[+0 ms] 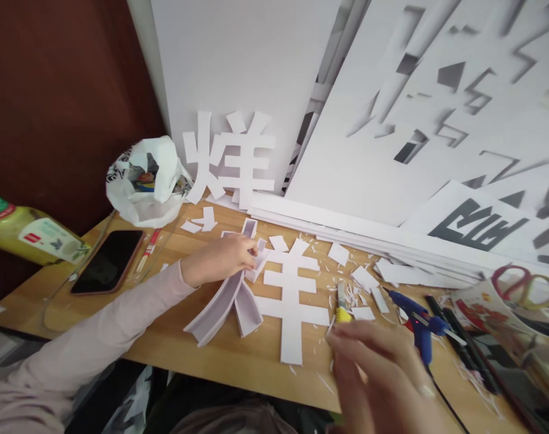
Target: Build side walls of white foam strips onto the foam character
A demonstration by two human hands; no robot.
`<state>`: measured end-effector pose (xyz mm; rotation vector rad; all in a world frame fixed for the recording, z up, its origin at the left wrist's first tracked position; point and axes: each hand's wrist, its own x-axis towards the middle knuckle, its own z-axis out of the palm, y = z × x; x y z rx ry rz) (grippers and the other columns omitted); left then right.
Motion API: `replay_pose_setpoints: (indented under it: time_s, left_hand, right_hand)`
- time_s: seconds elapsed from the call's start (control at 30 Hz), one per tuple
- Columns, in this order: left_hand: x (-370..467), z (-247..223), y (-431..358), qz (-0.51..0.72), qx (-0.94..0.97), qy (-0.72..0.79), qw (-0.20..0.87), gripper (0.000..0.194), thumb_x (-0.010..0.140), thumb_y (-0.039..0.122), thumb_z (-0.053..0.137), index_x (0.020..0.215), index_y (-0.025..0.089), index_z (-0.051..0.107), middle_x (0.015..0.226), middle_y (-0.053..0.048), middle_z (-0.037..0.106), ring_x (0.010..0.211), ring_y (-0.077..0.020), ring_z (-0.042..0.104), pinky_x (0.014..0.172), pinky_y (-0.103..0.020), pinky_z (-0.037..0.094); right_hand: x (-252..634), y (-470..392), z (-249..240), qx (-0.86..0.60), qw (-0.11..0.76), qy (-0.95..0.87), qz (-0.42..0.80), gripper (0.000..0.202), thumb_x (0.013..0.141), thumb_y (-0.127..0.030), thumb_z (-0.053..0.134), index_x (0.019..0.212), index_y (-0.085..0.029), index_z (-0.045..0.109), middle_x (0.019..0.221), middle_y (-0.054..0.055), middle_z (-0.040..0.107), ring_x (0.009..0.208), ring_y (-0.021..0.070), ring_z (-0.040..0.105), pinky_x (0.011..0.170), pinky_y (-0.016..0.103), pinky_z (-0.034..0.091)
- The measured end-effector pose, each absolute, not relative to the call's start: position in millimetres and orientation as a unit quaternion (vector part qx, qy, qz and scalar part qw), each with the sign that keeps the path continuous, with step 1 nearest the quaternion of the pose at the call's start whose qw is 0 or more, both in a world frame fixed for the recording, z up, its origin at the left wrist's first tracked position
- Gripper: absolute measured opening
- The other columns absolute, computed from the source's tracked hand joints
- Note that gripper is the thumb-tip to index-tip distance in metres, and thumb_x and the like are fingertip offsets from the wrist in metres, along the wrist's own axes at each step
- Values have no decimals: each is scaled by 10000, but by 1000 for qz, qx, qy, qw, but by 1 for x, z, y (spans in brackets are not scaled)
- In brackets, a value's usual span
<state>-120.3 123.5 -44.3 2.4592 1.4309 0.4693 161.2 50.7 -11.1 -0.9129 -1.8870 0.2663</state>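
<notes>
My left hand (227,259) reaches in from the left with its fingers closed on a white foam-board character piece (215,310), which has raised side walls. A flat white foam-board character part (291,301) lies beside it on the table. My right hand (383,374) is in the foreground, fingers bent and smeared by motion. Whether it holds anything cannot be made out. Just beyond its fingertips lies a utility knife (342,304) with a yellow part. A blue glue gun (422,325) rests to the right of it.
A cut-out white character (245,160) leans on white boards (247,48) at the back. Foam scraps (340,253) litter the wooden table (238,377). At left are a phone (107,262), a plastic bag (143,181) and a bottle (30,232). Scissors (525,286) stand at right.
</notes>
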Motion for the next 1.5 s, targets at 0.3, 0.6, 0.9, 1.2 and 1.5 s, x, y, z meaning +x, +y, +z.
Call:
replay_pose_setpoints:
  time_s: [0.3,0.6,0.9,1.2,1.5]
  left_hand:
    - [-120,-51,125,121,860,483,111,282,917,74,521,821,221,742,1003,-9,717,892,-164,644,1172,-582,236]
    - [-114,-33,118,84,864,490,77,231,943,125,539,861,225,730,1008,-6,740,965,-184,658,1158,-614,249]
    - [-105,-17,116,35,874,485,24,267,1001,137,433,850,163,651,869,-10,674,810,-166,642,1123,-493,377]
    - [-125,4,101,124,804,577,67,206,974,312,531,1079,227,687,1100,-45,702,1022,-212,641,897,-335,491]
    - [-117,0,104,134,848,514,-8,275,985,311,499,845,249,727,871,-13,715,843,-198,632,892,-403,470]
  right_hand:
    - [86,113,-109,-369,348,-823,258,686,809,56,354,1376,-249,590,1251,116,608,1137,237,587,973,430,517]
    - [81,110,-125,-385,361,-816,235,826,749,117,349,1412,-323,571,1243,97,598,1109,245,536,976,466,510]
    - [78,108,-130,-400,367,-813,210,809,744,113,374,1396,-315,587,1154,99,613,1060,269,527,934,465,513]
    - [68,100,-132,-452,327,-810,183,818,753,101,388,1489,-249,460,1173,139,635,1022,295,557,865,474,508]
    - [74,95,-118,-434,375,-800,177,656,792,73,473,1396,-175,539,1123,152,670,1007,284,590,861,452,530]
